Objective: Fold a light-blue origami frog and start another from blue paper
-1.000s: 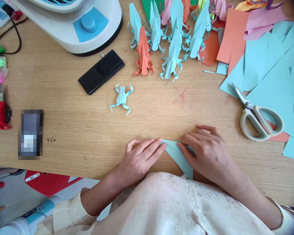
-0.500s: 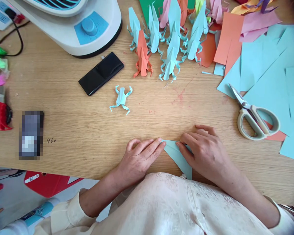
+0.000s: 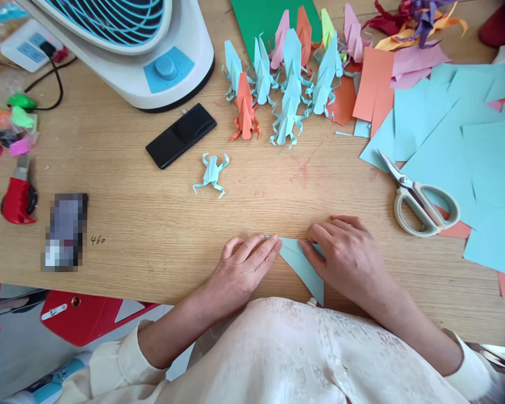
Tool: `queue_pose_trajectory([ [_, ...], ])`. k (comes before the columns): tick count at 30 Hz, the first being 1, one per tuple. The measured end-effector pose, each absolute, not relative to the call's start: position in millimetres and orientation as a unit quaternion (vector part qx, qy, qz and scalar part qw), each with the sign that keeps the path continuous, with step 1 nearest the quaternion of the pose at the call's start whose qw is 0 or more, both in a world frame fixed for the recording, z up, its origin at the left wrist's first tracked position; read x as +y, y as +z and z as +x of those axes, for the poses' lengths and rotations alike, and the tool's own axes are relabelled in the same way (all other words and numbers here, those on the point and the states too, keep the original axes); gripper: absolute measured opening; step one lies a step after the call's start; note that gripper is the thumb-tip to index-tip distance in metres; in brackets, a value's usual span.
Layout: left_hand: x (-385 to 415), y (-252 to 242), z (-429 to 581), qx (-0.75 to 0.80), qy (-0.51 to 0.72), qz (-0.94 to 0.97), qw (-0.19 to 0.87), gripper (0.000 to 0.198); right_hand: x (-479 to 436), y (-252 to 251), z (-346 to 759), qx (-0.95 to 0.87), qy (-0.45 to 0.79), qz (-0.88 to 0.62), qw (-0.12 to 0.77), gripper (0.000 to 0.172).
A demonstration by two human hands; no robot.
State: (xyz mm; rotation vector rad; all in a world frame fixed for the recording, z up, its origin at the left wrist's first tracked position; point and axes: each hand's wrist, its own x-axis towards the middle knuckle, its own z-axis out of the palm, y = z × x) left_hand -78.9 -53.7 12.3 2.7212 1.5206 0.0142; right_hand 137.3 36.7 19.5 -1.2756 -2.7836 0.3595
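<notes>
A folded sheet of light blue paper [image 3: 303, 266] lies at the table's front edge, close against my body, its long upper edge running between both hands. My left hand [image 3: 244, 268] rests palm down, its fingers stretched flat over the paper's left corner. At the other end, my right hand [image 3: 344, 255] pinches the upper edge between thumb and bent index finger, while its other fingers curl above the table. Part of the paper is hidden under both hands. Farther forward sits a small light blue origami frog [image 3: 211, 173].
Several folded paper figures [image 3: 289, 109] stand at the back, by a green sheet [image 3: 252, 22]. Scissors [image 3: 421, 199] lie on the right beside blue sheets [image 3: 437, 134]. A black phone [image 3: 180, 136], a fan [image 3: 166, 67] and a red utility knife [image 3: 17, 199] are on the left.
The camera view has tilted and shifted, so more of the fan and the back of the table shows. Both hands keep nearly the same pose on the paper.
</notes>
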Motion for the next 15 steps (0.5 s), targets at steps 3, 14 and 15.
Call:
queue_pose_trajectory([
  [3, -54.6, 12.7, -77.2, 0.499, 0.000, 0.866, 0.023, 0.046, 37.1, 19.9, 137.6, -0.898, 0.118, -0.422, 0.026, 0.023],
  [14, -56.3, 7.2, -65.8, 0.486, 0.034, 0.873, 0.013, 0.046, 39.1, 22.1, 141.1, -0.892, 0.118, -0.436, 0.020, 0.024],
  [15, -55.4, 6.0, -66.3, 0.470, 0.041, 0.881, 0.023, 0.046, 39.3, 21.9, 141.4, -0.893, 0.117, -0.434, 0.022, 0.024],
])
